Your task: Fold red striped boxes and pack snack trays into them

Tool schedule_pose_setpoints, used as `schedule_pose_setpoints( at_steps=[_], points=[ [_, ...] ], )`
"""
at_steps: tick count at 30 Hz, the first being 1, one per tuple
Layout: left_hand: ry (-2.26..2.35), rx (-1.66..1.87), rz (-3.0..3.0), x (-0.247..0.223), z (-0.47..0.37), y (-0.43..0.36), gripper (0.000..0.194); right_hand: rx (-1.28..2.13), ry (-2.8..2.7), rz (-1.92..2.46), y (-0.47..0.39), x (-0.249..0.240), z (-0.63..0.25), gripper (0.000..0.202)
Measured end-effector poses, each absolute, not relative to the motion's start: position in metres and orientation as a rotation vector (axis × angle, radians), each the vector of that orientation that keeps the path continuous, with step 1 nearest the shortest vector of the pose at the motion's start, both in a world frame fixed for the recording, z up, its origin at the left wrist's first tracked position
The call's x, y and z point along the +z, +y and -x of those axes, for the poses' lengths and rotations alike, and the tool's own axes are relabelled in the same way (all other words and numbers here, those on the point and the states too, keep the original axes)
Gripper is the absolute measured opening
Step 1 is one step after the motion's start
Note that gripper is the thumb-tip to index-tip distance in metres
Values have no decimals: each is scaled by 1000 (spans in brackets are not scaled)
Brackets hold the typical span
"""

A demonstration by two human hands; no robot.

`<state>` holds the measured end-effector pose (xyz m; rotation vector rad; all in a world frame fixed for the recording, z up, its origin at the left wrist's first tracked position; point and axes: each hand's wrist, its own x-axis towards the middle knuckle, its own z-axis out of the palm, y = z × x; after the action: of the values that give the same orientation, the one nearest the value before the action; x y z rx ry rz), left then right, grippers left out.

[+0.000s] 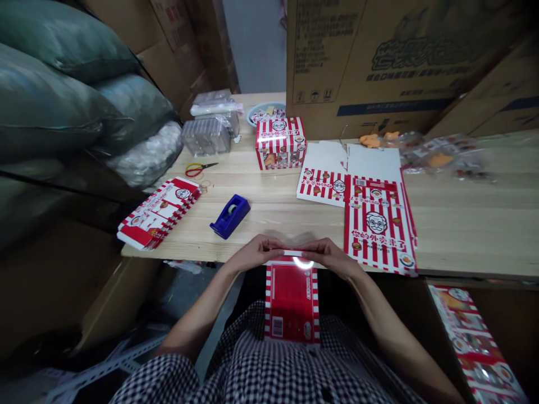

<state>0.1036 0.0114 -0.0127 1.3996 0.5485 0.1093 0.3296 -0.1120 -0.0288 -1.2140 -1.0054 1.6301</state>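
Note:
Both my hands grip the top edge of a red-and-white striped cardboard box blank (292, 303), at the front edge of the table. My left hand (261, 249) pinches its left end, and my right hand (330, 255) has the right end between thumb and fingers. The blank's red printed face hangs down in front of my checked shirt. Fingers on the far side are partly hidden and blurred. Ahead and to the left lies a blue tape dispenser (231, 216). A stack of striped box blanks (379, 224) rests to the right of my right hand.
A folded striped box (281, 143) stands at the back, near a bowl (266, 111) and clear plastic packs (207, 134). Scissors (200, 167) and more flat blanks (160, 213) are at the left. Large cartons (357, 67) wall the back; bagged small items (442, 157) lie right.

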Motion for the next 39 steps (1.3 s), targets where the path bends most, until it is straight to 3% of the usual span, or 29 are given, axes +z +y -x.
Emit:
schedule_pose_setpoints(
  at_steps=[14, 21, 30, 39],
  points=[
    [548, 143, -1403, -13, -105, 5, 32, 1605, -1164, 1260, -99, -25, -339, 27],
    [527, 253, -1661, 8, -88, -19, 32, 1328, -1359, 1302, -139, -1, -326, 31],
    [619, 358, -1643, -1, -77, -36, 31, 1168, -1481, 1324, -161, 3, -316, 38],
    [661, 394, -1499, -4, -87, -37, 24, 1347, -970, 1295, -163, -19, -305, 26]
  ],
)
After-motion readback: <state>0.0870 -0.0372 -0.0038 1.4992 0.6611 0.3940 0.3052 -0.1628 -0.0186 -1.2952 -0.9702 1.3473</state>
